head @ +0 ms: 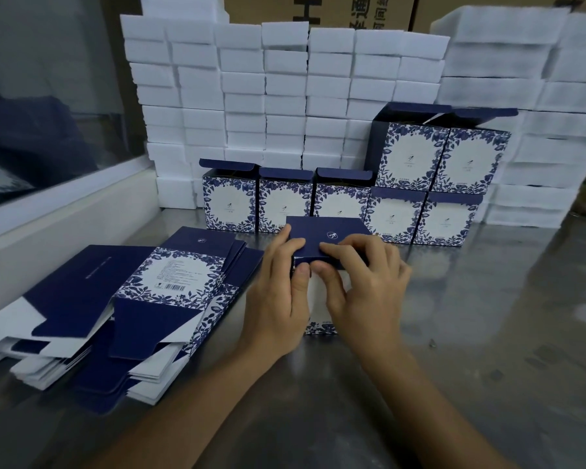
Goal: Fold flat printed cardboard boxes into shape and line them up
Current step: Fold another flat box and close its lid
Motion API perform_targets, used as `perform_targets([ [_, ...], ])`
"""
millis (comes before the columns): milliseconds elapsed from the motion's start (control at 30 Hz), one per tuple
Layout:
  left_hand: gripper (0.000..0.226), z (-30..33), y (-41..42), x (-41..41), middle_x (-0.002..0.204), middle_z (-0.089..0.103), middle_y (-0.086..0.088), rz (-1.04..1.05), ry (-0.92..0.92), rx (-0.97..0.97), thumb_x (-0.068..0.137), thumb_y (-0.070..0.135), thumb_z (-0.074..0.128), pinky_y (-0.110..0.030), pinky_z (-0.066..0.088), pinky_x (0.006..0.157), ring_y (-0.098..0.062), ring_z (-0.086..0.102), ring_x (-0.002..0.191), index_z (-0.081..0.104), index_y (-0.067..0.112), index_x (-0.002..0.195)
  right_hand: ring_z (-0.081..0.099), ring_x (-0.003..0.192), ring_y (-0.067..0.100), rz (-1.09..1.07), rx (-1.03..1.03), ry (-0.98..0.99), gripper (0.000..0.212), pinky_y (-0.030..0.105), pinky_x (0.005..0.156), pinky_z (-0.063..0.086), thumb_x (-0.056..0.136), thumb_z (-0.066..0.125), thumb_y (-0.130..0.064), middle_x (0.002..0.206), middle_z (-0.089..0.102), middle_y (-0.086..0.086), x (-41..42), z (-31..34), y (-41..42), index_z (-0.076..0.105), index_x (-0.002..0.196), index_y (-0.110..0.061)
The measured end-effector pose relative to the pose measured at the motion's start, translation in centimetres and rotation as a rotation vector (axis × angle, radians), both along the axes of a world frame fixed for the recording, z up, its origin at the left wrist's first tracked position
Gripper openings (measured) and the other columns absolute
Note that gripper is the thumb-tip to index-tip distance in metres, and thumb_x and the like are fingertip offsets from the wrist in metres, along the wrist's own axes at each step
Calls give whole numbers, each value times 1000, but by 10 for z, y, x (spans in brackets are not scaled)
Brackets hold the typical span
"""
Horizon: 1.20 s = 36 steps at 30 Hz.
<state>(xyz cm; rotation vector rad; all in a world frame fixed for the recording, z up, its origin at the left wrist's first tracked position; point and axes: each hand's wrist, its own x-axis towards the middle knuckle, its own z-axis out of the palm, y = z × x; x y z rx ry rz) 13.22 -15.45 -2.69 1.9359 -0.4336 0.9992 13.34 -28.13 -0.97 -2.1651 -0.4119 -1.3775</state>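
Observation:
A blue-and-white floral box (pixel 325 235) stands on the metal table (pixel 487 316) in front of me, its navy top flap folded down. My left hand (pixel 278 292) grips its left side, thumb on the front edge and fingers over the flap. My right hand (pixel 362 286) holds the right side, its fingers curled over the flap's front lip. To the left lies a fanned stack of flat printed boxes (pixel 142 299). Behind stands a row of folded boxes (pixel 230 201), with two more (pixel 440 154) stacked on top at the right.
Walls of white foam blocks (pixel 285 89) rise behind the folded boxes and at the right (pixel 528 130). A white ledge under a glass panel (pixel 48 214) borders the table on the left. Brown cartons (pixel 318 11) stand at the back.

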Motion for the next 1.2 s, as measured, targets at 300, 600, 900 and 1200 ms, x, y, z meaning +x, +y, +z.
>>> perform_targets([
  [300, 37, -3, 6, 6, 155, 33, 7, -36, 21, -6, 100, 41, 31, -5, 36, 96, -2, 37, 138, 38, 31, 135, 46, 108, -3, 215, 270, 153, 40, 32, 81, 52, 98, 47, -42, 136, 45, 9, 9, -11, -14, 59, 117, -10],
  [600, 39, -3, 7, 10, 155, 33, 7, -39, 23, -2, 100, 40, 32, -4, 34, 97, 1, 36, 137, 40, 27, 136, 50, 102, -17, 253, 315, 180, 24, 10, 76, 44, 97, 53, -35, 132, 47, -2, 14, -13, -19, 62, 113, -19],
  [900, 46, -5, 11, 9, 134, 52, 4, -13, 85, 37, 99, 44, 30, -19, 41, 84, -14, 55, 111, 40, 26, 141, 61, 83, 0, 367, 513, 331, 9, 24, 68, 50, 99, 46, -41, 96, 62, -16, 18, -13, -30, 46, 105, -49],
  [1200, 50, -5, 9, 4, 144, 42, 1, 85, 74, 173, 99, 47, 31, -31, 49, 77, -11, 54, 110, 27, 28, 146, 55, 93, 3, 185, 372, 254, 24, 39, 78, 52, 103, 49, -21, 114, 59, -8, 10, -16, -24, 56, 125, -26],
])
